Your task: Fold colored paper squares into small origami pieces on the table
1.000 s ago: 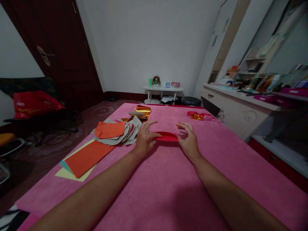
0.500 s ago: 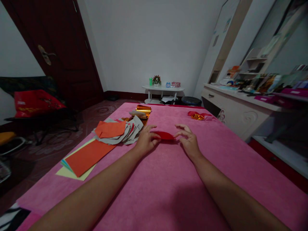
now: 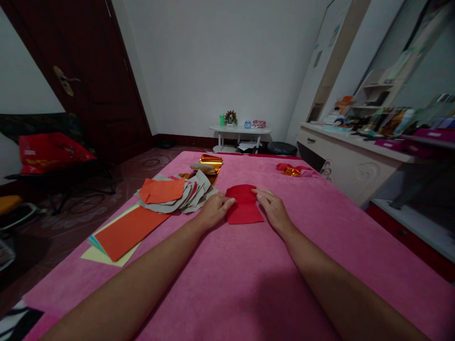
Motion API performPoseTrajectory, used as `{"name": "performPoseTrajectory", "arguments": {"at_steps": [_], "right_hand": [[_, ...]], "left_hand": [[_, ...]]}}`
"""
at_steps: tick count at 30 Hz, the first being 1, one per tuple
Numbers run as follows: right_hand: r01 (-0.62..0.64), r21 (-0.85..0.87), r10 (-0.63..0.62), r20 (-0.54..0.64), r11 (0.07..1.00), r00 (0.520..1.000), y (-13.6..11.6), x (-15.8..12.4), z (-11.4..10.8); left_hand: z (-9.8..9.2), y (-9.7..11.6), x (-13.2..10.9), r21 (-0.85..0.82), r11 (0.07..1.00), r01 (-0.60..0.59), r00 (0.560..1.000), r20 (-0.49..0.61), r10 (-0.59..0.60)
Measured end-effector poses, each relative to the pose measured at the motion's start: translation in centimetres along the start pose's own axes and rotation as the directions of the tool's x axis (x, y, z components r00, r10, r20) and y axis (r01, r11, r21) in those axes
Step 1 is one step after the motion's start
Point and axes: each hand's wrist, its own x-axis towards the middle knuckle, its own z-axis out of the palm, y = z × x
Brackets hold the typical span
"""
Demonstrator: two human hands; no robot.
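Both forearms stretched forward and converging; left hand (image 3: 212,211) and right hand (image 3: 273,211) palm-down, fingers extended flat, fingertips angled inward, a gap between them.

No writing you can read here.
The yellow marks on the red bag (image 3: 50,152), the print on the small box (image 3: 259,124) on the white side table (image 3: 227,129), and the dresser clutter (image 3: 387,121) are too dim and small.

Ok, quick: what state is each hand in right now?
Left hand: open, fingers flat, fingertips on the left edge of the red paper.
Right hand: open, fingers flat on the paper's right edge.
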Motion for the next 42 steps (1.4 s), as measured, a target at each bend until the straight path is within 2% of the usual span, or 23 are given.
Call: {"name": "performPoseTrajectory", "arguments": {"at_steps": [6, 13, 20, 24, 28, 33, 36, 39, 42], "right_hand": [[-0.061, -0.043, 0.064, 0.068, 0.997, 0.996, 1.4, 0.0, 0.3], [-0.129, 0.051, 0.127, 0.037, 0.99, 0.991, 2.5, -0.1, 0.8], [-0.074, 0.136, 0.066, 0.059, 0.988, 0.996, 0.9, -0.2, 0.8], [-0.018, 0.106, 0.014, 0.037, 0.994, 0.999, 0.6, -0.3, 0.7], [0.05, 0.022, -0.051, 0.042, 0.999, 0.998, 0.6, -0.4, 0.6], [0.137, -0.199, -0.107, 0.155, 0.97, 0.982, 1.0, -0.4, 0.4], [0.119, -0.217, -0.072, 0.213, 0.969, 0.974, 1.1, -0.3, 0.3], [0.099, -0.205, -0.046, 0.247, 0.974, 0.968, 0.8, -0.3, 0.3], [0.093, -0.218, -0.036, 0.253, 0.972, 0.967, 0.6, -0.1, 0.2]], "left_hand": [[1.0, -1.4, 0.2, 0.015, 1.0, 0.001, 0.999, -0.033, -0.001], [0.8, -1.4, 0.4, -0.08, 0.995, 0.063, 0.997, -0.041, -0.066], [0.4, -1.6, 0.6, -0.188, 0.968, 0.168, 0.98, -0.078, -0.185], [0.6, -1.9, 0.6, -0.208, 0.962, 0.175, 0.976, -0.089, -0.197], [0.7, -2.0, 0.6, -0.204, 0.97, 0.135, 0.978, -0.128, -0.164], [0.5, -1.5, 0.3, -0.075, 0.992, 0.1, 0.982, -0.152, -0.111], [0.2, -1.0, 0.1, 0.076, 0.997, 0.022, 0.968, -0.25, -0.003], [-0.4, -0.2, -0.2, 0.205, 0.976, -0.079, 0.932, -0.331, 0.145], [-1.1, 0.9, -0.5, 0.214, 0.965, -0.152, 0.915, -0.337, 0.219]]}}
